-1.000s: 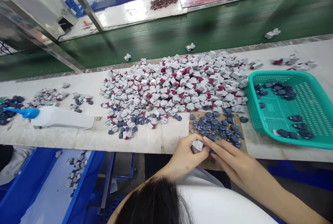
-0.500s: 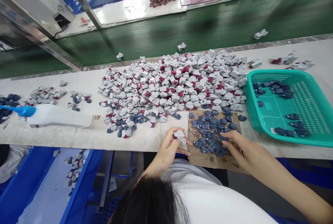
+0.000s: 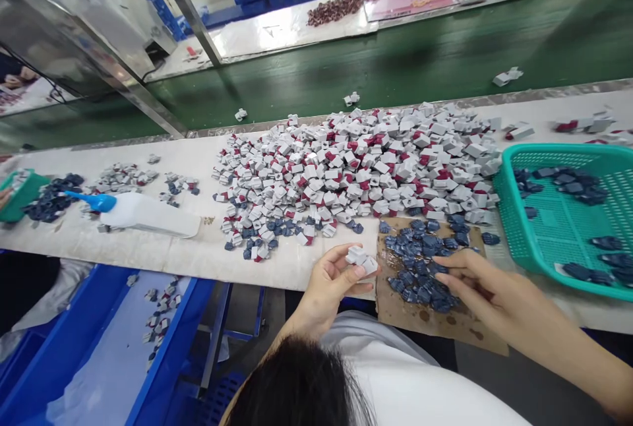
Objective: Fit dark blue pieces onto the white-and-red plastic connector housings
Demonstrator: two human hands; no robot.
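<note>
My left hand [image 3: 329, 291] is closed around a light grey plastic part [image 3: 362, 260], held between thumb and fingers at the left edge of a piece of cardboard [image 3: 395, 317]. Over the cardboard's right half, my right hand [image 3: 475, 287] is closed in a pinch on a dark blue plastic piece [image 3: 436, 268] among many similar pieces [image 3: 415, 248] that look wet and glossy. Its fingertips partly hide that piece. Behind both hands spreads a large heap of grey and dark red plastic parts [image 3: 346, 162].
A green basket [image 3: 509, 215] with dark blue pieces stands at right. On the left lies a white bottle with a blue nozzle [image 3: 148, 213]. Beyond the heap runs a green conveyor belt [image 3: 297, 83]. A blue bin [image 3: 89, 327] sits lower left, beside another person's sleeve [image 3: 74, 281].
The camera view has shifted, so the scene sits farther right at the sides. The grey part in my left hand has turned and shows more of its length. My right hand stays at the dark blue pieces.
</note>
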